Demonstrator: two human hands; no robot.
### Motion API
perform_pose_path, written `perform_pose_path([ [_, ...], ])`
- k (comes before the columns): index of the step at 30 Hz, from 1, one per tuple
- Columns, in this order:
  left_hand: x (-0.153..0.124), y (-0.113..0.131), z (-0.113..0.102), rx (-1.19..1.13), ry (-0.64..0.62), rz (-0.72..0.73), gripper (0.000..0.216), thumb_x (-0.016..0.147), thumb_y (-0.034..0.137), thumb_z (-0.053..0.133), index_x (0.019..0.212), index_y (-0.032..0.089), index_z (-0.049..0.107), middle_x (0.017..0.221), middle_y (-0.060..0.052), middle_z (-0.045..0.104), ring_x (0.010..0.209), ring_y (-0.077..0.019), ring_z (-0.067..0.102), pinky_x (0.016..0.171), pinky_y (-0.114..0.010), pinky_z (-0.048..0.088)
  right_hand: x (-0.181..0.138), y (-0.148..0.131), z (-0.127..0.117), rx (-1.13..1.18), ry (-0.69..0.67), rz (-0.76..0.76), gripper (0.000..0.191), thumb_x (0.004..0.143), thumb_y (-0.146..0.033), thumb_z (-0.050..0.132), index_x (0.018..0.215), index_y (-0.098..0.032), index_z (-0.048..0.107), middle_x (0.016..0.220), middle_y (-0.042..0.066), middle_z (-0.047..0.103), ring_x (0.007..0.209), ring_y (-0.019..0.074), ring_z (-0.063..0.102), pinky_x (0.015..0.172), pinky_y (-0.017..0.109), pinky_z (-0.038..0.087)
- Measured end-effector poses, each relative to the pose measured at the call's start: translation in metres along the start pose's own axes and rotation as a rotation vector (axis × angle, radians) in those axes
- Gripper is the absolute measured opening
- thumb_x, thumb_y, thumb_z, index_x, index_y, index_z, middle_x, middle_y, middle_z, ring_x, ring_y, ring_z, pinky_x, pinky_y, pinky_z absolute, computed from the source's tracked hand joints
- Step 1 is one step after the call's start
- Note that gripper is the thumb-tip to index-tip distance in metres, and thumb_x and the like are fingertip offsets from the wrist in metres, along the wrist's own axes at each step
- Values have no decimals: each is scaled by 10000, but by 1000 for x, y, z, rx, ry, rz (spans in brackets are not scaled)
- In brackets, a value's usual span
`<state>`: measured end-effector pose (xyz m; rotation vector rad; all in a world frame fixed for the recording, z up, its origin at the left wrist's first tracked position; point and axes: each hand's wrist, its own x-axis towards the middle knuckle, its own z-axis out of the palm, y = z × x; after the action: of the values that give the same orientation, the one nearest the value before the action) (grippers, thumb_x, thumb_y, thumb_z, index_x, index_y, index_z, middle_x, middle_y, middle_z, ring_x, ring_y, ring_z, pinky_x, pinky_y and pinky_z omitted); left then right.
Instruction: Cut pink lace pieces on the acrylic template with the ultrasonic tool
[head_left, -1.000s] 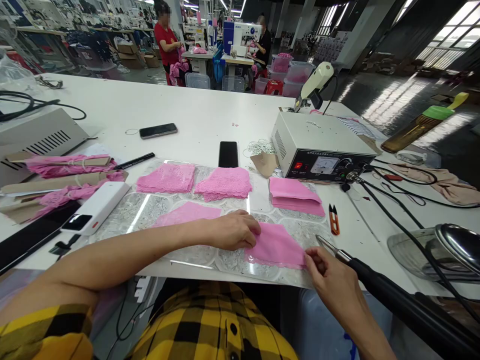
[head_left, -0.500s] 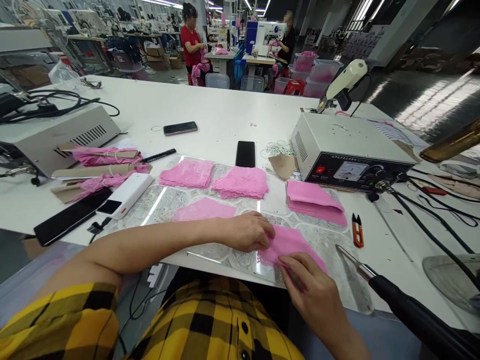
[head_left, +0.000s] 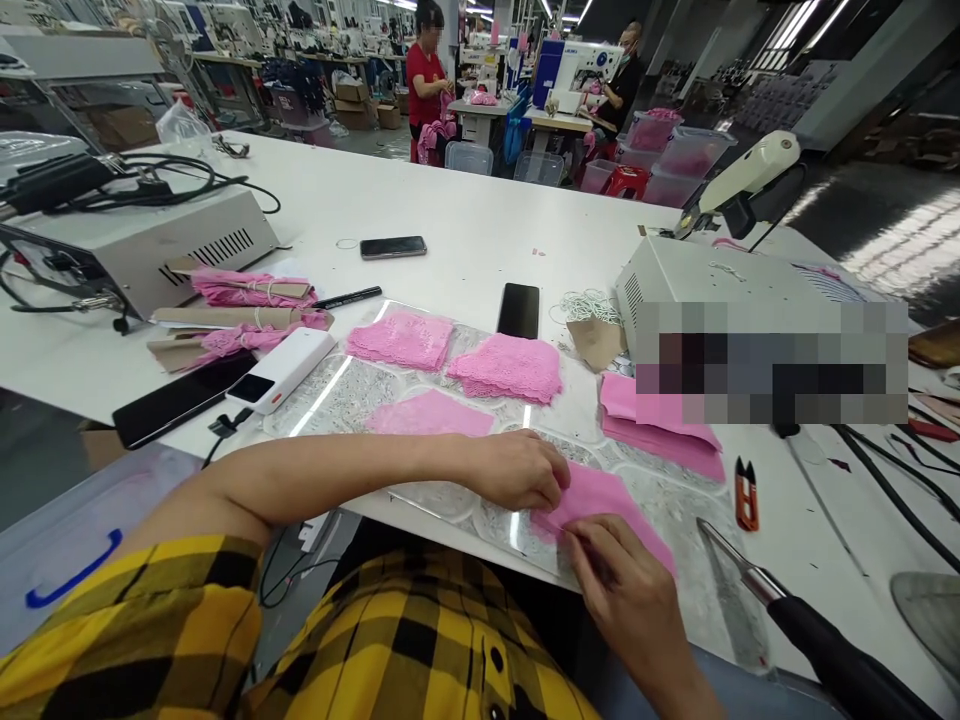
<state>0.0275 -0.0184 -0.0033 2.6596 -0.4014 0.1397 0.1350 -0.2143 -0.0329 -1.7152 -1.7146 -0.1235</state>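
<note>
A pink fabric piece (head_left: 607,503) lies on the clear mat in front of me. My left hand (head_left: 521,472) reaches across from the left, its curled fingers closed at the fabric's left edge. At the near edge, my right hand (head_left: 637,590) pinches the same piece between thumb and fingers. Beyond the hands are a stack of pink lace pieces (head_left: 510,366), a second pink lace stack (head_left: 401,340) and a flat pink piece (head_left: 431,413). Folded pink fabric (head_left: 660,425) sits to the right. A black-handled tool with a thin metal tip (head_left: 765,583) lies beside my right hand.
Orange thread snips (head_left: 747,495) lie at right, near a grey control box (head_left: 675,275). A phone (head_left: 518,310), a white power bank (head_left: 281,370) and tied pink bundles (head_left: 255,290) are on the white table (head_left: 465,220). Two people work in the background.
The whole view has shifted, so the table's contents appear farther right. Both hands stay on the pink fabric piece, with little visible movement against it.
</note>
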Motion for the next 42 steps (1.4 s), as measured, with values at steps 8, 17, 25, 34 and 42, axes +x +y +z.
perform_pose_path([
  [8, 6, 12, -3, -66, 5, -121, 117, 774, 246, 762, 862, 173, 737, 976, -86, 712, 944, -251, 649, 786, -334, 481, 4, 3, -3, 17, 13, 24, 72, 917, -174, 549, 912, -217, 607, 823, 20, 635, 719, 123, 626, 657, 230, 504],
  [17, 6, 10, -5, -250, 74, -245, 92, 847, 127, 641, 832, 163, 725, 859, -36, 707, 818, -152, 634, 724, -229, 466, -3, 23, -19, -314, 27, 92, 225, 947, -344, 470, 909, -216, 652, 808, 24, 651, 676, 134, 633, 555, 244, 455],
  [25, -1, 14, 1, -574, 82, -334, 112, 790, 63, 649, 775, 149, 717, 835, -38, 713, 828, -153, 643, 784, -238, 480, 3, 35, -30, -403, 28, 163, 317, 936, -394, 438, 922, -232, 709, 696, 4, 699, 518, 138, 615, 457, 259, 430],
  [34, -31, -2, -13, -1221, 211, -706, 596, 998, 536, 215, 836, 112, 601, 747, -103, 701, 623, -168, 685, 635, -324, 570, 92, -21, 14, -84, 3, -281, 180, 907, -151, 533, 984, -197, 689, 898, 45, 721, 794, 138, 676, 725, 239, 540],
  [42, -74, 3, -24, -1337, 383, -992, 177, 830, 237, 585, 701, 133, 647, 524, 30, 592, 482, -107, 577, 515, -207, 473, 102, -35, 30, 181, -64, -211, 248, 891, -140, 560, 1094, -236, 666, 963, 37, 726, 824, 129, 686, 759, 241, 564],
])
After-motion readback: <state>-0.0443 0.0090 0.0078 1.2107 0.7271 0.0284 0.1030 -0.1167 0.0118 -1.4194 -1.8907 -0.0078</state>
